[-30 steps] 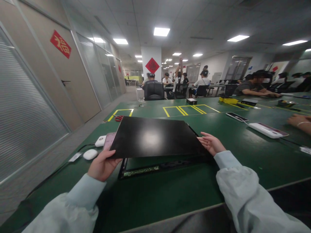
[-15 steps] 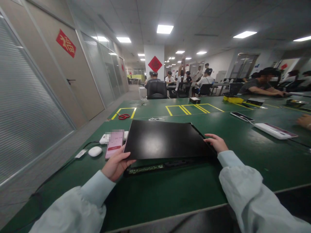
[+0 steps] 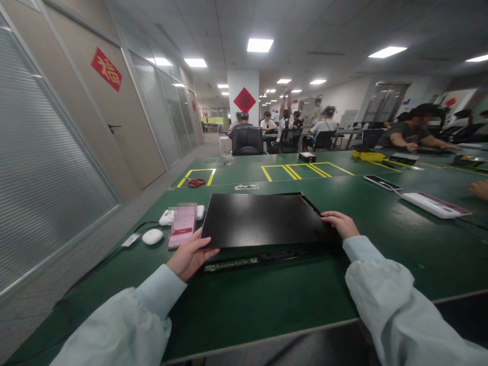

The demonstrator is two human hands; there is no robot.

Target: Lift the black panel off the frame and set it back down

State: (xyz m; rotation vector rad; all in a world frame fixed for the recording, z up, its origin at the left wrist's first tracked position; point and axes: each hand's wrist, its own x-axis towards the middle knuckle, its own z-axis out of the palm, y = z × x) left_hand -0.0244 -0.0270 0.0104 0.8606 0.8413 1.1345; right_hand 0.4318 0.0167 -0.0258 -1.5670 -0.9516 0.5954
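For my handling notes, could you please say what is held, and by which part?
The left hand holds the black panel by its near left corner; whether the right hand grips is unclear.

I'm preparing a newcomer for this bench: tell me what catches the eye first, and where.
First, the large dark panel at centre, its near left corner in the left hand, with the right hand at the right side. Below its near edge shows a strip of green circuit board. Farther back, a red diamond decoration stands out on a white pillar.
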